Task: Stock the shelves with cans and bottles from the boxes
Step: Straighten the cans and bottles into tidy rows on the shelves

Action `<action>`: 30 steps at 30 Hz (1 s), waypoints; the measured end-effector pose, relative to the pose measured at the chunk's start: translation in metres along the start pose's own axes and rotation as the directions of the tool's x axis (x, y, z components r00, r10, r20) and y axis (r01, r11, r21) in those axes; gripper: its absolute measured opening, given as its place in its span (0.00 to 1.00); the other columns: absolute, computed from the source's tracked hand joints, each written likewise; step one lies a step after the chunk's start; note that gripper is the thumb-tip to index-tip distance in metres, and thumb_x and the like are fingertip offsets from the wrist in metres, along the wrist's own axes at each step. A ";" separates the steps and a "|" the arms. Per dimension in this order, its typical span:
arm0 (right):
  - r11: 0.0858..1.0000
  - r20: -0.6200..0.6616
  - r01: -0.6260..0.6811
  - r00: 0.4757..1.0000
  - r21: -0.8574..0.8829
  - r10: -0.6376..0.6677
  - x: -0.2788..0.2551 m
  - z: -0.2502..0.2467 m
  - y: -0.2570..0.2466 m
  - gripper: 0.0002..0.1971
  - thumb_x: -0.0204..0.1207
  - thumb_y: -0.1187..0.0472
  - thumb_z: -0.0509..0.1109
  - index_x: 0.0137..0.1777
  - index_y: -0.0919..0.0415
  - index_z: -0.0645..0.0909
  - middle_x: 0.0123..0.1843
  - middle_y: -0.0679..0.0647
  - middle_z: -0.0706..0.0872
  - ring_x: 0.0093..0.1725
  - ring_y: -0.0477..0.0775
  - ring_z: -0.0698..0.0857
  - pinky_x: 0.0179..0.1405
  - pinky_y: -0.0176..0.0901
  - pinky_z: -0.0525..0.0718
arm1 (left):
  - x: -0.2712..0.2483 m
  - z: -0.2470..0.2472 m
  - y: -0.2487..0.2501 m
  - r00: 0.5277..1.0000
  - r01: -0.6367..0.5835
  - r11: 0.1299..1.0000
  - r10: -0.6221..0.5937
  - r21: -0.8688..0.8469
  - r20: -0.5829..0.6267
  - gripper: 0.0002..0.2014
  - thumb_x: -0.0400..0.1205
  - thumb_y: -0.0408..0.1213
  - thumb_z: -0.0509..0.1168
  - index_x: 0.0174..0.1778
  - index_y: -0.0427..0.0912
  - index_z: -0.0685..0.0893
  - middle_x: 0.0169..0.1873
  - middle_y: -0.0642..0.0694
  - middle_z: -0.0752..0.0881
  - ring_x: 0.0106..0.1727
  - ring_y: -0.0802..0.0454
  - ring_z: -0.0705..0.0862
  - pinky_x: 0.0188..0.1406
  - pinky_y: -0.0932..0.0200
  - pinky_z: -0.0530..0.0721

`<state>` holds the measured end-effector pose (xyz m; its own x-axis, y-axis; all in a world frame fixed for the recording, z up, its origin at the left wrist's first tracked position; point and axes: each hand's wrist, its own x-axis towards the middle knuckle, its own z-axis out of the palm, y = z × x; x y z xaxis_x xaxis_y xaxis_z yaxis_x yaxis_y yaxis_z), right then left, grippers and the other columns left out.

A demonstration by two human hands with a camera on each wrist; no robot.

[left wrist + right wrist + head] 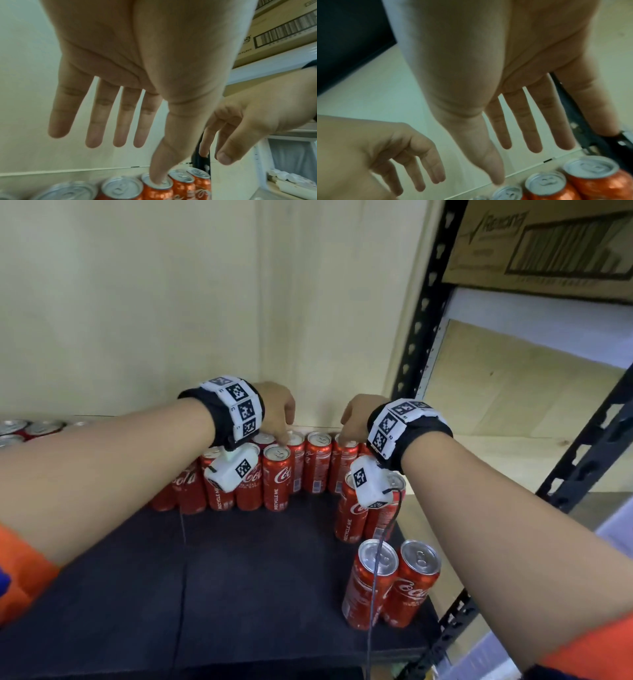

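Observation:
Red Coca-Cola cans (pixel 277 481) stand in rows along the back of a dark shelf (pixel 239 577). My left hand (pixel 277 412) hovers over the back row, fingers spread and straight; its thumb (pixel 157 174) touches the lid of one can (pixel 157 185). My right hand (pixel 356 416) hangs over the cans further right (pixel 344 463), fingers straight and holding nothing; its thumb tip (pixel 496 177) is just above a can lid (pixel 506 193). Two more cans (pixel 394 583) stand near the shelf's front right.
A black metal upright (pixel 421 313) frames the shelf on the right. A cardboard box (pixel 548 244) sits on the level above. Further can tops (pixel 20 429) show at far left. A cream wall (pixel 171 302) backs the shelf.

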<state>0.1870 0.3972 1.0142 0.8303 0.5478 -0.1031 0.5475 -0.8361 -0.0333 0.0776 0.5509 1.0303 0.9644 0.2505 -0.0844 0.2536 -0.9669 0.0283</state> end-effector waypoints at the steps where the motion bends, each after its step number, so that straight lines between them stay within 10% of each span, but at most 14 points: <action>1: 1.000 -0.030 0.022 0.999 -0.015 -0.022 -0.001 -0.002 -0.008 0.18 0.70 0.52 0.81 0.60 0.54 0.91 0.62 0.55 0.91 0.57 0.58 0.90 0.59 0.56 0.89 | -0.002 0.001 -0.008 0.999 0.020 1.000 -0.020 -0.004 -0.031 0.23 0.73 0.46 0.80 0.63 0.45 0.86 0.59 0.48 0.87 0.58 0.48 0.85 0.59 0.51 0.85; 14: 0.941 -0.108 0.300 0.952 0.153 -0.286 -0.017 0.027 -0.083 0.20 0.72 0.54 0.80 0.61 0.61 0.88 0.55 0.57 0.91 0.53 0.58 0.90 0.54 0.49 0.90 | -0.028 0.050 -0.060 0.991 0.112 0.992 -0.116 -0.053 -0.071 0.28 0.77 0.49 0.76 0.72 0.44 0.82 0.63 0.45 0.86 0.61 0.45 0.85 0.59 0.52 0.83; 23: 0.937 -0.079 0.329 0.944 0.122 -0.321 -0.008 0.045 -0.090 0.23 0.69 0.55 0.81 0.62 0.65 0.86 0.56 0.60 0.90 0.52 0.61 0.90 0.53 0.54 0.91 | -0.025 0.073 -0.055 0.982 0.165 0.986 -0.164 0.005 -0.095 0.13 0.71 0.49 0.78 0.43 0.49 0.84 0.40 0.50 0.88 0.42 0.47 0.86 0.47 0.47 0.89; 30: 0.936 -0.090 0.334 0.941 0.106 -0.326 0.001 0.050 -0.094 0.22 0.71 0.58 0.82 0.64 0.60 0.83 0.62 0.59 0.87 0.61 0.62 0.86 0.50 0.46 0.80 | -0.018 0.069 -0.054 0.992 0.116 0.993 -0.115 0.009 -0.055 0.27 0.67 0.49 0.83 0.60 0.46 0.85 0.46 0.50 0.89 0.45 0.47 0.88 0.48 0.47 0.90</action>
<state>0.1311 0.4744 0.9676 0.6124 0.7906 0.0030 0.7792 -0.6029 -0.1712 0.0409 0.5955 0.9617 0.9314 0.3627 -0.0322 0.3631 -0.9317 0.0091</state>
